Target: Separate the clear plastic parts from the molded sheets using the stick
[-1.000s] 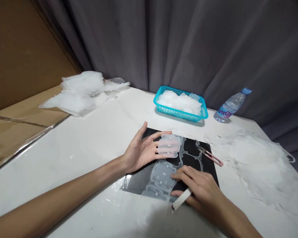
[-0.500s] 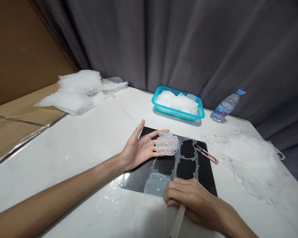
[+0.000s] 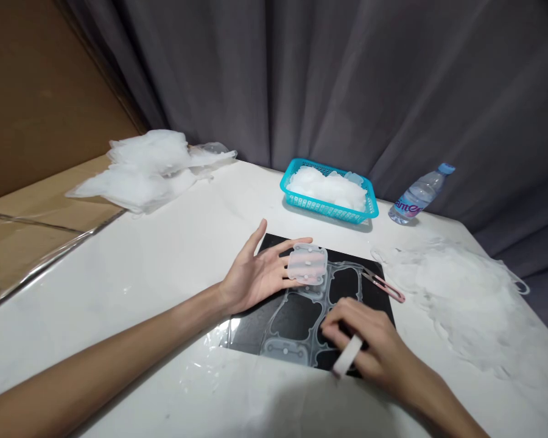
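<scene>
My left hand (image 3: 260, 274) lies palm up on the edge of a black mat (image 3: 256, 331), fingers spread, with a small stack of clear plastic pieces (image 3: 307, 264) resting on its fingertips. A translucent plastic frame sheet (image 3: 322, 292) with cut-out windows lies on the mat; one piece (image 3: 285, 350) still sits in it at the near edge. My right hand (image 3: 368, 347) hovers over the sheet's near right corner, fingers curled round a flat white stick (image 3: 347, 356).
Small pink snips (image 3: 386, 285) lie by the mat's right edge. A teal basket (image 3: 330, 210) of clear pieces and a water bottle (image 3: 419, 194) stand at the back. Heaps of plastic scrap (image 3: 456, 292) lie right, another heap of plastic (image 3: 146, 167) back left. A grey curtain hangs behind.
My right hand drew back toward me, then moved forward and right again with the stick. Pieces in the sheet's middle are gone, leaving empty windows. The left hand stayed put.
</scene>
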`<state>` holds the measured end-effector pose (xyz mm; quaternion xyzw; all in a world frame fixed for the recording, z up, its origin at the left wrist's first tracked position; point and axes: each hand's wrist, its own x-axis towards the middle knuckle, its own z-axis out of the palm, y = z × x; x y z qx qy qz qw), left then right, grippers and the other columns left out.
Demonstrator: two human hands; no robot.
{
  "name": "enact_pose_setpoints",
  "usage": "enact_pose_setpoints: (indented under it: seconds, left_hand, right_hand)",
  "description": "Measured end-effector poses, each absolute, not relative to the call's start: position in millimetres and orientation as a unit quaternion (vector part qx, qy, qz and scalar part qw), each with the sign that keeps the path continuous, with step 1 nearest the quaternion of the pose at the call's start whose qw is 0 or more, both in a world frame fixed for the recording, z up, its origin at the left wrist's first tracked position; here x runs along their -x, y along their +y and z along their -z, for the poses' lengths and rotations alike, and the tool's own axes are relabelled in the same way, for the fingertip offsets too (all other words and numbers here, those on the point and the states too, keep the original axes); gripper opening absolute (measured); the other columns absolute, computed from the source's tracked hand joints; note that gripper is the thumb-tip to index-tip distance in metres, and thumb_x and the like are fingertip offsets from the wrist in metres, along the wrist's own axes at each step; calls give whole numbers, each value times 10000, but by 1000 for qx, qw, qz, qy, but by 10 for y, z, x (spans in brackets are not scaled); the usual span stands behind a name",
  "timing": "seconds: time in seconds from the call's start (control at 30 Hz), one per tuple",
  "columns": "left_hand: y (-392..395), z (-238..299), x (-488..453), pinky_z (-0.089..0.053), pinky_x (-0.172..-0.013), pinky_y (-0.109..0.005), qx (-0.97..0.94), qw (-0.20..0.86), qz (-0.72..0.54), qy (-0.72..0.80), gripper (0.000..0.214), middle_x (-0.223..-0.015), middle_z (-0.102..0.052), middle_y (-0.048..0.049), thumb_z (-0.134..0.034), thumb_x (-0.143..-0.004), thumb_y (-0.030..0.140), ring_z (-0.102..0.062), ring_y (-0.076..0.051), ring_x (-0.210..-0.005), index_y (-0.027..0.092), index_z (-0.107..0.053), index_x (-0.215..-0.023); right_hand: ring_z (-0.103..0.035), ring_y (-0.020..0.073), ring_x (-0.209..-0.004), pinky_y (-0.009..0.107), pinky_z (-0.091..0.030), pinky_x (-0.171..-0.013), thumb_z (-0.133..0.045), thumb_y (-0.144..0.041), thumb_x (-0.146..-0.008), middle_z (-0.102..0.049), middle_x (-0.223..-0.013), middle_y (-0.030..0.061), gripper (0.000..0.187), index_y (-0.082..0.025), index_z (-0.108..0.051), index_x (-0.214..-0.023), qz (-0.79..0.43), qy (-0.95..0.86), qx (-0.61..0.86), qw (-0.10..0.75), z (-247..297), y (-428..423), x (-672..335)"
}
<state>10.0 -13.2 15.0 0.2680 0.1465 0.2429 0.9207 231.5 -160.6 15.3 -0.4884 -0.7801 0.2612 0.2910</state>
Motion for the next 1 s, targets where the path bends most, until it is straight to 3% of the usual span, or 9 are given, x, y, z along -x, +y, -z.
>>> enact_pose_setpoints:
  seconds: [0.1, 0.23, 0.43, 0.6, 0.73, 0.83, 1.0]
  left_hand:
    - [-139, -156, -102, -330, -1203, -615, -268, 920, -243, 151, 976, -1454, -603, -310, -405, -959, 798, -575, -442, -1374, 22, -410, -1552]
    - [-146, -157, -103, -328, -1218, -576, -260, 922, -241, 155, 975, -1446, -602, -316, -450, -955, 783, -576, -423, -1376, 8, -391, -1543]
    - [-159, -169, -112, -320, -1224, -547, -239, 928, -239, 155, 928, -1372, -637, -326, -487, -966, 710, -622, -407, -1322, -23, -344, -1517]
    - [-190, -181, -127, -301, -1229, -550, -247, 923, -239, 171, 765, -1278, -686, -301, -553, -964, 464, -661, -392, -1265, -36, -334, -1499]
    - [-219, -166, -144, -335, -1223, -534, -252, 924, -229, 174, 746, -1264, -697, -292, -586, -930, 433, -654, -391, -1277, -33, -378, -1474]
    - [-238, -141, -162, -399, -1192, -512, -261, 924, -217, 175, 677, -1270, -704, -279, -590, -933, 392, -649, -383, -1289, -22, -440, -1448]
    - [-288, -121, -204, -511, -1082, -398, -347, 874, -221, 261, 513, -1281, -727, -178, -743, -888, 229, -695, -294, -1209, 96, -609, -1365]
  right_hand:
    - [-640, 198, -874, 319, -472, -790, -508, -236, -1075, -663, -940, 43, 101, -225, -608, -1064, -155, -770, 537, 308, -27, -1473, -2442]
    - [-667, 214, -892, 306, -476, -716, -577, -314, -1053, -638, -974, 49, 168, -218, -601, -1189, -93, -787, 561, 240, 97, -1397, -2501]
    - [-654, 205, -789, 310, -463, -689, -553, -340, -1069, -632, -873, 20, 156, -214, -621, -1133, -52, -785, 574, 227, 98, -1380, -2539]
    - [-650, 187, -774, 299, -468, -689, -597, -292, -1053, -643, -866, 28, 150, -181, -632, -1147, -2, -781, 550, 297, 92, -1378, -2497]
    - [-625, 161, -724, 282, -487, -695, -661, -182, -1010, -647, -814, 15, 292, -152, -603, -1294, 22, -766, 528, 366, 91, -1397, -2379]
    - [-617, 161, -705, 290, -502, -698, -648, -85, -991, -714, -849, 38, 312, -156, -615, -1292, 54, -778, 500, 376, 91, -1403, -2327]
    - [-607, 155, -662, 290, -514, -657, -641, -65, -985, -729, -828, 40, 279, -159, -636, -1248, 45, -771, 494, 400, 98, -1403, -2315]
